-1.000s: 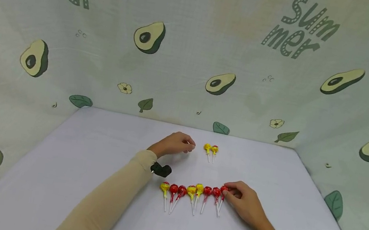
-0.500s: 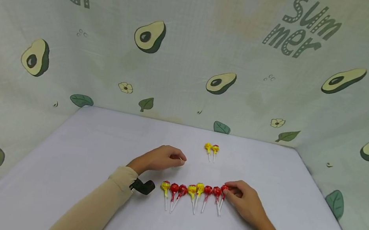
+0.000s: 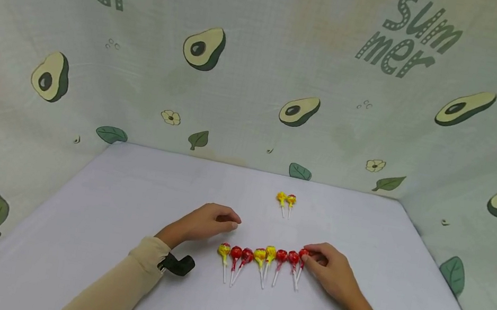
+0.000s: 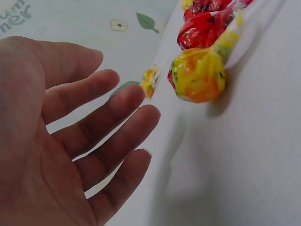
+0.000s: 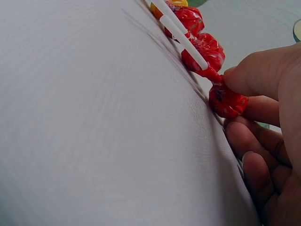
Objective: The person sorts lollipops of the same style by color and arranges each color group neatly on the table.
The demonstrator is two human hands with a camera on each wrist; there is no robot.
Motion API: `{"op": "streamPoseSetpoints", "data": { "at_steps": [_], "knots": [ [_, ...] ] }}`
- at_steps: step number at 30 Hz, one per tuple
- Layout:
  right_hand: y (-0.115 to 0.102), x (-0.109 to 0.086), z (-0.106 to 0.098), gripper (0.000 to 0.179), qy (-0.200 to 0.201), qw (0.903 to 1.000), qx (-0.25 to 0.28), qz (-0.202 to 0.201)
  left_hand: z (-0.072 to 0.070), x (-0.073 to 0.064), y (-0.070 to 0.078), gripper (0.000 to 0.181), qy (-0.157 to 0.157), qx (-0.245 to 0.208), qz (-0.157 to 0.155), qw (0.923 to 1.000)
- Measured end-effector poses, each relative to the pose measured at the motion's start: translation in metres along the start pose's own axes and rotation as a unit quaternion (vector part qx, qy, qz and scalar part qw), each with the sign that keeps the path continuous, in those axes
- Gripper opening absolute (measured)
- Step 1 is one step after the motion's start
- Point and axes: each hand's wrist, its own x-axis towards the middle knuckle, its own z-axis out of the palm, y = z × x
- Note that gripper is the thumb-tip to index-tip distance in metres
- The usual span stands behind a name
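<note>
Several lollipops in red and yellow wrappers lie in a row on the white table, sticks toward the person. At the row's right end my right hand [image 3: 332, 272] pinches the head of a red lollipop [image 5: 228, 101] between thumb and fingers. My left hand [image 3: 203, 225] hovers behind the row's left end, holding nothing, its fingers apart and slightly bent in the left wrist view. Nearest to it is the leftmost yellow lollipop [image 4: 197, 77], with a red lollipop [image 3: 236, 253] beside that one. Two yellow lollipops sit mid-row, one a little farther back.
Farther back on the table [image 3: 139, 176] lie two more yellow lollipops [image 3: 287, 199], side by side. A pale cloth [image 3: 252, 64] printed with avocados and leaves stands behind the table and along its sides. Each wrist wears a black device [image 3: 177, 264].
My left hand has come back toward the person and to the left, from near the two far lollipops to behind the row. The right hand keeps its hold on the red lollipop.
</note>
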Motion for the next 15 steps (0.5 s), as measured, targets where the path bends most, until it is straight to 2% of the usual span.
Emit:
{"op": "streamPoseSetpoints", "data": {
  "at_steps": [8,15],
  "knots": [
    [0.002,0.001,0.001,0.025,0.0,0.9999,-0.013,0.003,0.0,-0.012,-0.01,0.025,0.015,0.001,0.002,0.9999],
    [0.002,0.0,0.001,0.026,0.002,1.0,-0.007,0.0,-0.003,-0.017,-0.017,0.024,-0.004,-0.001,0.011,0.9999]
  ]
}}
